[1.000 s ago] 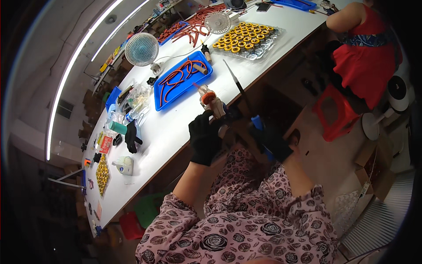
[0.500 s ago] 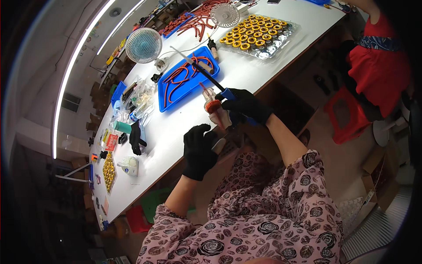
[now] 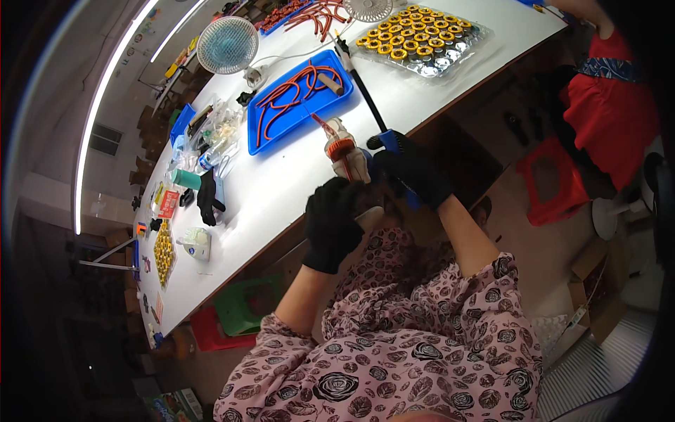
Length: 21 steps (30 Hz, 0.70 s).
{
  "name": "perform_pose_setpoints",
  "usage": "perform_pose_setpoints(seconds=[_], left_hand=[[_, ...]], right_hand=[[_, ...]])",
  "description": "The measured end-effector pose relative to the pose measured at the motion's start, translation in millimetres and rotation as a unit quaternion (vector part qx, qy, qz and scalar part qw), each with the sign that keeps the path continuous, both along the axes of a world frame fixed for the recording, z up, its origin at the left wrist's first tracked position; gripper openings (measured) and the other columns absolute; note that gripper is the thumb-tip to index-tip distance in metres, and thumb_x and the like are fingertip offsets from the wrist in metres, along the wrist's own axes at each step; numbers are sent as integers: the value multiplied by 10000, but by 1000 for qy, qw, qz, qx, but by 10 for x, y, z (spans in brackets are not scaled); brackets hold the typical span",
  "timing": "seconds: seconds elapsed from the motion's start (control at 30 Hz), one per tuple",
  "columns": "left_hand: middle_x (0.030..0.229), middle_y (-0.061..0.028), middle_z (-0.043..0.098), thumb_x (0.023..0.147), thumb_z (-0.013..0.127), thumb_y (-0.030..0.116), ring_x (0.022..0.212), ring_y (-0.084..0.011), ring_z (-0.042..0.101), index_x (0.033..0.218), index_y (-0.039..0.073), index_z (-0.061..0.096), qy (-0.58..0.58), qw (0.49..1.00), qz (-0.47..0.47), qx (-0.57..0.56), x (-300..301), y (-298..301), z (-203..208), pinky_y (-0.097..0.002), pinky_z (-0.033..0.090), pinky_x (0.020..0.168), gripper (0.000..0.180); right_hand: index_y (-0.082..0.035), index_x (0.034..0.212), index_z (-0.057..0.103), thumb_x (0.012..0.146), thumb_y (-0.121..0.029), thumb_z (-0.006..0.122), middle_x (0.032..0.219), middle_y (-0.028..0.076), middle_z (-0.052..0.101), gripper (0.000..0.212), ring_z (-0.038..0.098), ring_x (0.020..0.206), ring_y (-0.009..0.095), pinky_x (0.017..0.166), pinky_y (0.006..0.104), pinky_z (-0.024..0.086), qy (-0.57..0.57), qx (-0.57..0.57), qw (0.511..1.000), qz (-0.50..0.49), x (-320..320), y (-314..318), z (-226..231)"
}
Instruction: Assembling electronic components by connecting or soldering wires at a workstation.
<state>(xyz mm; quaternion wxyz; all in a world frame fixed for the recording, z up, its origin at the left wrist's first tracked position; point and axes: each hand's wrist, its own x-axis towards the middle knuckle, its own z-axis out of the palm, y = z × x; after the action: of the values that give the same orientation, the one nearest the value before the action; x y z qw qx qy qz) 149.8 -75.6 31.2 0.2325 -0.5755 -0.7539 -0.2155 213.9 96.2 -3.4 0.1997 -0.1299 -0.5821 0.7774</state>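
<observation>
My right hand (image 3: 411, 167), in a black glove, is closed around the blue handle of a tool with a long black shaft (image 3: 367, 98). The shaft points away over the table edge, its pale far end right of the tray. Left of it, at the edge, stands a whitish translucent bottle-like piece (image 3: 343, 149) with an orange ribbed collar and a reddish thin tip. My left hand (image 3: 330, 225), also black-gloved, is at its lower end with fingers curled. What they hold is hidden. A pale rounded end (image 3: 370, 216) shows beside that hand.
A blue tray (image 3: 261, 144) holds red-brown tubes and a tan cylinder. Behind are a fan (image 3: 227, 45) and a clear pack of yellow-ringed parts (image 3: 415, 39). Left lie a black glove (image 3: 208, 199) and white bottle (image 3: 196, 243). A red stool (image 3: 552, 184) and another person (image 3: 608, 112) are right.
My left hand has moved up and right, to the lower end of the bottle-like piece, its fingers more curled. The tool's shaft has swung rightward, away from above the tray. The view has shifted slightly.
</observation>
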Motion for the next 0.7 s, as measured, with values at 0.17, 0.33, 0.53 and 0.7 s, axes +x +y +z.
perform_pose_setpoints(seconds=[0.17, 0.33, 0.53, 0.7], left_hand=[[941, -56, 562, 703, 716, 201, 854, -242, 537, 960, 119, 624, 157, 982, -41, -93, -409, -43, 47, -353, 437, 711, 285], [919, -70, 558, 695, 671, 130, 881, -271, 528, 861, 61, 598, 160, 961, -203, -97, -596, -80, 416, -341, 441, 752, 194], [679, -21, 512, 933, 492, 289, 583, -108, 490, 958, 29, 538, -429, 882, -110, -162, -23, -128, 514, -266, 386, 563, 266], [696, 6, 513, 914, 541, 232, 558, -68, 469, 1051, 34, 547, -580, 812, -56, -37, 135, -357, 184, -227, 381, 517, 241]], right_hand=[[-64, 1082, 579, 832, -162, 599, 749, 13, 605, 269, 521, 546, 57, 483, 225, 428, -23, 21, 999, -15, 108, 48, -58], [-56, 1067, 583, 824, -133, 585, 757, 23, 605, 255, 553, 638, 55, 553, 236, 458, -37, 30, 999, 16, 59, 107, 45], [-73, 1073, 591, 810, -156, 629, 742, 0, 597, 279, 509, 518, 54, 486, 226, 435, 11, 23, 997, 75, -216, 192, 133], [-85, 1079, 593, 806, -184, 654, 705, -23, 558, 297, 494, 512, 43, 468, 211, 411, -9, 61, 979, 196, -320, 298, 300]])
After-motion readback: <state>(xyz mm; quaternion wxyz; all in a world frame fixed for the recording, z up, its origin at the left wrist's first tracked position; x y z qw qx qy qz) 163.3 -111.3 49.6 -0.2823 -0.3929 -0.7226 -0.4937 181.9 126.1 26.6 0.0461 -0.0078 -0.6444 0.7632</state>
